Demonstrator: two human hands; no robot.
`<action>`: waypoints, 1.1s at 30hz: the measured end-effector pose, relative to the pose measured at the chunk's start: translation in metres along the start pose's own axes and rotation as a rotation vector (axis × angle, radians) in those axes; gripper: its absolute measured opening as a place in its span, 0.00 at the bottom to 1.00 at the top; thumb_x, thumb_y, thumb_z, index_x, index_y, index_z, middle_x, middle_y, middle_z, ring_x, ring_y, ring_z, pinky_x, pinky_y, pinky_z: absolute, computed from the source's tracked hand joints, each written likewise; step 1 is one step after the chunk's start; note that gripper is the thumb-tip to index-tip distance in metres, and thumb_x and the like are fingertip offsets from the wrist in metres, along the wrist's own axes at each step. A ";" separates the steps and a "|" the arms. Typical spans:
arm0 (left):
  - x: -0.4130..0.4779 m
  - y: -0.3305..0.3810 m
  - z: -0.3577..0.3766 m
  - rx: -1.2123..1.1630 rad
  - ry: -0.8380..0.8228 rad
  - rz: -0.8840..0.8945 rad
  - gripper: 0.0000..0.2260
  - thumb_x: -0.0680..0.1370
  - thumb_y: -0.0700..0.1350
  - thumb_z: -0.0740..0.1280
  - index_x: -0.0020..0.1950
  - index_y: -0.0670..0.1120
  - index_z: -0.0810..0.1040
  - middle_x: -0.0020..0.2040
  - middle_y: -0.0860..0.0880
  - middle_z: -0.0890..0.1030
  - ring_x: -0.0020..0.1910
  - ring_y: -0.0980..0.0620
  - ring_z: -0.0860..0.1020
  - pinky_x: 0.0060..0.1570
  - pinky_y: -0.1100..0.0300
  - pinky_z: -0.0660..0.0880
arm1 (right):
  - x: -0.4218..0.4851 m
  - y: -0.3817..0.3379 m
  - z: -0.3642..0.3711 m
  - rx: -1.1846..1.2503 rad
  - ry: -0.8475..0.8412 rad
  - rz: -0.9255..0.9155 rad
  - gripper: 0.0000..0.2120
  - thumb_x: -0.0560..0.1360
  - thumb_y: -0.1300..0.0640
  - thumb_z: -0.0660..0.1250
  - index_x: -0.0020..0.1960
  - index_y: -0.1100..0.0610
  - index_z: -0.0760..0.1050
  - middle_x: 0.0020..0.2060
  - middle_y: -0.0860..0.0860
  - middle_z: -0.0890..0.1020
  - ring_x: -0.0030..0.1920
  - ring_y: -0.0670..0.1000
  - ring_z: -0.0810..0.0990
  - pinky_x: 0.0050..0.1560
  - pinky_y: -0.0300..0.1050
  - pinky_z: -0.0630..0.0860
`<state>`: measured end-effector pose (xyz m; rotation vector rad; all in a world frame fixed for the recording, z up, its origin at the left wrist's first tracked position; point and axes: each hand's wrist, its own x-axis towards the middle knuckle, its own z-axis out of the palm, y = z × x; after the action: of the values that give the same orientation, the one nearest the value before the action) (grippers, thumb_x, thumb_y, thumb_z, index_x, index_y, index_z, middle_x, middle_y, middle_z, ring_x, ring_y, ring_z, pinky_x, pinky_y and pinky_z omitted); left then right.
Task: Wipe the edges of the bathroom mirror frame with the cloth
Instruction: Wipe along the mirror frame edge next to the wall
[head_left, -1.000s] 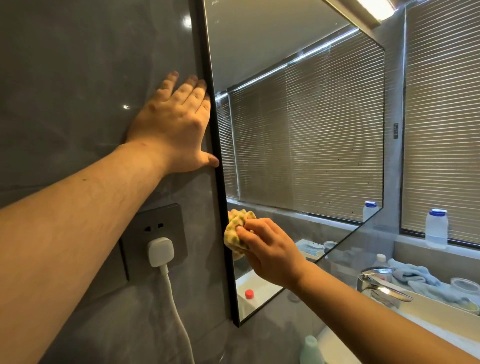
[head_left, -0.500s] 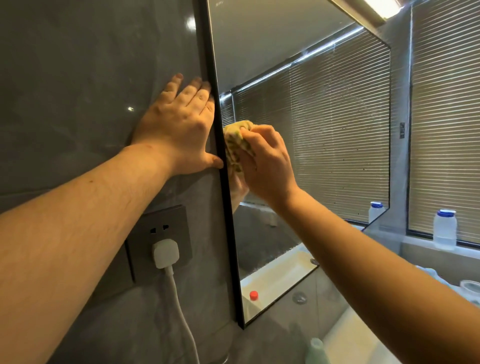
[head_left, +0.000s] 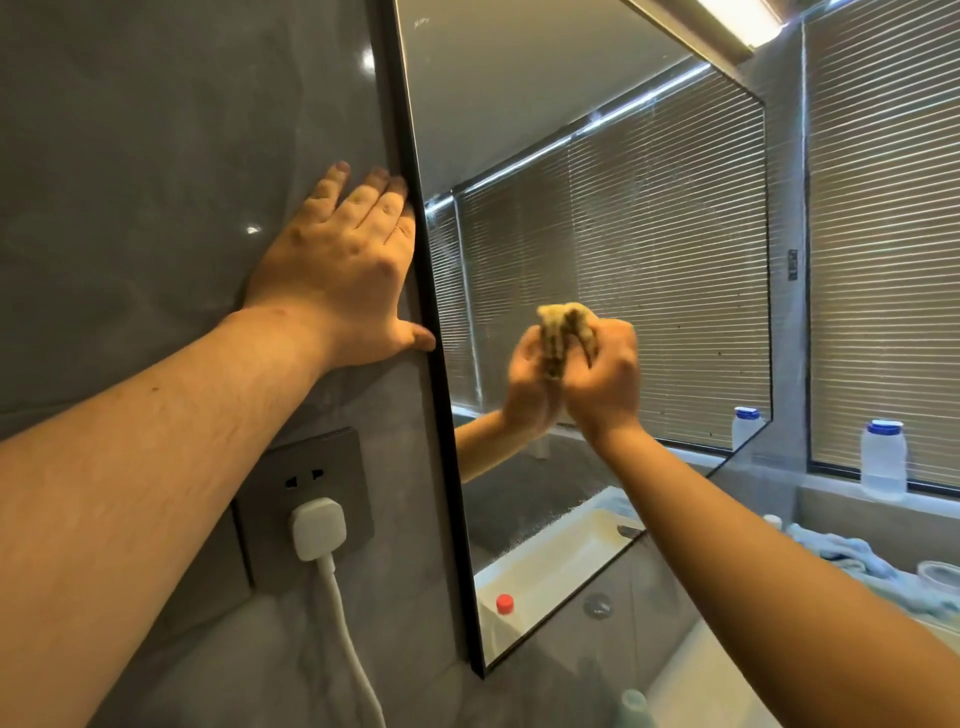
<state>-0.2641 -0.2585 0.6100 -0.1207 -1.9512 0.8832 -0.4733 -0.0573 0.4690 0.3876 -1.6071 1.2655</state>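
The yellow cloth is bunched up in the right hand. The fingers curl tight around it, and a bit of it pokes out at the top. The cloth is pressed to the glass of the mirror, away from the black frame on the mirror's left side. The glass shows a copy of the hand and cloth, touching the real ones.

The left hand lies flat on the gray wall, fingers straight and holding nothing. Its thumb and the side of its first finger touch the frame.

Under that arm is a dark socket with a white plug in it, and a white cord hangs down. Far to the right, a clear bottle with a blue cap stands on the ledge by the blinds.
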 end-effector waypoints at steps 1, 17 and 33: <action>0.000 0.000 0.000 -0.001 0.001 -0.001 0.53 0.64 0.75 0.62 0.75 0.37 0.62 0.77 0.38 0.62 0.77 0.41 0.58 0.76 0.43 0.48 | 0.004 0.016 0.000 0.010 0.000 0.184 0.19 0.81 0.46 0.60 0.59 0.60 0.75 0.52 0.60 0.71 0.51 0.57 0.72 0.58 0.49 0.71; 0.000 0.001 -0.004 -0.001 -0.022 -0.005 0.53 0.64 0.75 0.63 0.75 0.36 0.62 0.76 0.38 0.62 0.77 0.41 0.58 0.76 0.43 0.48 | -0.033 -0.052 -0.032 0.119 0.008 0.026 0.03 0.76 0.61 0.69 0.49 0.56 0.77 0.45 0.48 0.74 0.45 0.48 0.74 0.51 0.46 0.76; 0.000 0.001 -0.001 0.004 -0.005 -0.002 0.53 0.63 0.74 0.64 0.74 0.36 0.65 0.75 0.38 0.65 0.76 0.41 0.61 0.75 0.42 0.51 | 0.016 -0.072 -0.024 0.142 0.056 -0.240 0.06 0.73 0.63 0.70 0.48 0.58 0.82 0.41 0.49 0.76 0.45 0.46 0.74 0.50 0.33 0.71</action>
<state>-0.2637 -0.2570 0.6093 -0.1142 -1.9536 0.8864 -0.4152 -0.0605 0.5198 0.6096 -1.3823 1.1973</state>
